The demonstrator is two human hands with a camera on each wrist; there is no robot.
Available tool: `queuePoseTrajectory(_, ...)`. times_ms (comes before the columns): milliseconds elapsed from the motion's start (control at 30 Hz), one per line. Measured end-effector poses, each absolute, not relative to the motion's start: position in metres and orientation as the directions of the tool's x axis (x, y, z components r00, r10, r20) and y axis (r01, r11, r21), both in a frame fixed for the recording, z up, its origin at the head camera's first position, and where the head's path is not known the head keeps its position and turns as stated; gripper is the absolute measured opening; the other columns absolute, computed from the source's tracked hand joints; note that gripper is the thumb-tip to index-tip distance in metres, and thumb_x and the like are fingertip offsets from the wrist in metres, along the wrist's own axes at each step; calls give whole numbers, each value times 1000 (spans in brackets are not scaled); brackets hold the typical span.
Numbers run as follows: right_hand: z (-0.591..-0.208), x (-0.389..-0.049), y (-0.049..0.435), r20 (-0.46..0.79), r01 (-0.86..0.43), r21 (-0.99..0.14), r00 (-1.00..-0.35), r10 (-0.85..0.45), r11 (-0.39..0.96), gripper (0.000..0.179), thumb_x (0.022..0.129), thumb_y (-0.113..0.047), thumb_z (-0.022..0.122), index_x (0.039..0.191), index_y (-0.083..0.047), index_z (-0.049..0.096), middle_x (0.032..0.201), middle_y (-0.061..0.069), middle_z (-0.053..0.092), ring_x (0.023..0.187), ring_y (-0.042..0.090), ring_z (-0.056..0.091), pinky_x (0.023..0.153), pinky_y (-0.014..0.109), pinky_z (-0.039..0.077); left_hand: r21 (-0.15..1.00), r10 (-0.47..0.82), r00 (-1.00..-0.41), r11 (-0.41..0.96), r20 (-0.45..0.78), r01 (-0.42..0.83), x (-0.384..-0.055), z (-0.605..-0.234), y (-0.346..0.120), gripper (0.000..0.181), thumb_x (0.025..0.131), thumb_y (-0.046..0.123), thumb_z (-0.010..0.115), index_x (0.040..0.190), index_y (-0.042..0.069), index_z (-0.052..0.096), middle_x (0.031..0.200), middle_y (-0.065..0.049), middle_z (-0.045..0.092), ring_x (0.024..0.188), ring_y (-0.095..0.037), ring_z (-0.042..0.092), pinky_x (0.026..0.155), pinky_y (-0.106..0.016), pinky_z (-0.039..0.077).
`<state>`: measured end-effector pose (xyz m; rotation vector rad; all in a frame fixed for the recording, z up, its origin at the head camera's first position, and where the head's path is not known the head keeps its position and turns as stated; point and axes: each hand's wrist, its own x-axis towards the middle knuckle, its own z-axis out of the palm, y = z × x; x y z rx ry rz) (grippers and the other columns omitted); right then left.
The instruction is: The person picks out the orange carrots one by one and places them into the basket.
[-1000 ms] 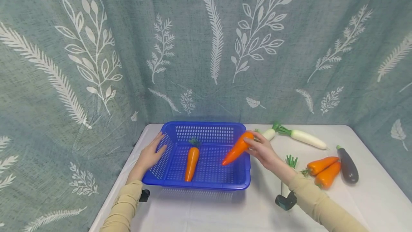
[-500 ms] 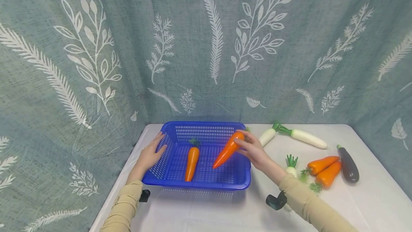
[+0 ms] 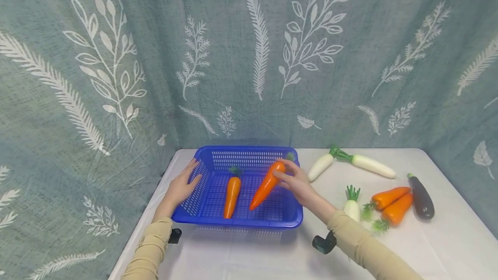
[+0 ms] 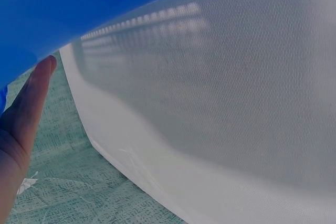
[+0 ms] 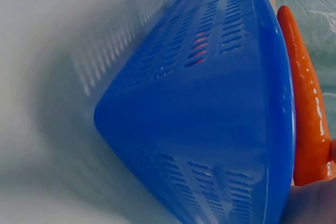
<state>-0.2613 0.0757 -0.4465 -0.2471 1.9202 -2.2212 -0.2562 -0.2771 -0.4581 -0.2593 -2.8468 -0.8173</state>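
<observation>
A blue plastic basket (image 3: 241, 223) with slotted walls stands on the left half of the table. My left hand (image 3: 180, 191) lies against its left side, fingers straight and thumb apart; the left wrist view shows a finger (image 4: 31, 100) at the basket's blue wall (image 4: 89, 3). Over the right part of the basket, my right hand (image 3: 297, 182) grips an orange carrot (image 3: 266, 187) near its thick top, the tip slanting down to the left. The same carrot (image 5: 307, 103) shows beyond the rim in the right wrist view. Another carrot (image 3: 232, 195) lies inside the basket.
Right of the basket lie white radishes: one at the back (image 3: 320, 166), another beside it (image 3: 371, 165), and a third (image 3: 352, 210) partly behind my right sleeve. Two more carrots (image 3: 398, 211) and an eggplant (image 3: 421, 198) lie farther right. A patterned curtain (image 3: 249, 55) hangs behind.
My right hand has carried the carrot leftward from the basket's right rim, farther in over the basket. The left hand has stayed in place.
</observation>
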Motion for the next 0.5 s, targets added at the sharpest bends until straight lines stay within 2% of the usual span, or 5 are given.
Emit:
queuePoseTrajectory(333, -455, -258, 57, -13, 57, -982, -971, -241, -180, 51, 89, 0, 56, 136, 7, 40, 110, 12, 51, 79, 7, 63, 74, 22, 56, 511, 117, -971, 834, 208, 210, -255, -455, -275, 54, 99, 25, 46, 145, -1, 33, 154, -20, 26, 133, -47, 35, 106, -62, 31)
queuePoseTrajectory(500, -459, -255, 47, -32, 66, -984, -979, -201, -164, 49, 88, -1, 58, 134, 7, 43, 110, 16, 52, 78, 10, 63, 73, 27, 57, 509, 112, -972, 836, 204, 204, -254, -455, -275, 54, 100, 25, 45, 146, 0, 32, 155, -19, 25, 134, -46, 35, 107, -62, 31)
